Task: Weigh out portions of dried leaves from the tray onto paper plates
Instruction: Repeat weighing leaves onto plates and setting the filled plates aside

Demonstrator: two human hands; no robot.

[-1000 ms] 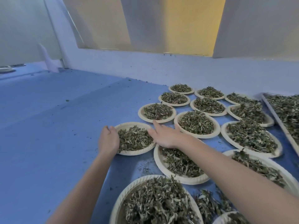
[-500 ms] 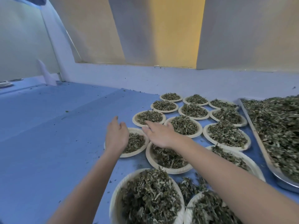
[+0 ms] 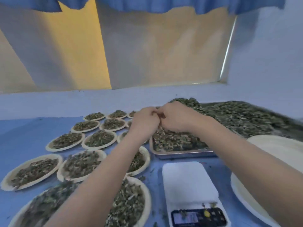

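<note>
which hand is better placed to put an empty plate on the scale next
Probably the right hand. The empty paper plates sit on its side, just right of the scale, while the left hand would have to cross over the scale.

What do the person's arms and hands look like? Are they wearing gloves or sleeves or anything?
No gloves and no sleeves that I can see. Both forearms are bare all the way from the bottom edge of the picture up to the wrists. The left hand and the right hand are bare too, with no watch, bracelet or ring showing. The picture is a bit blurry, so tiny details like nails can't be made out.
</note>
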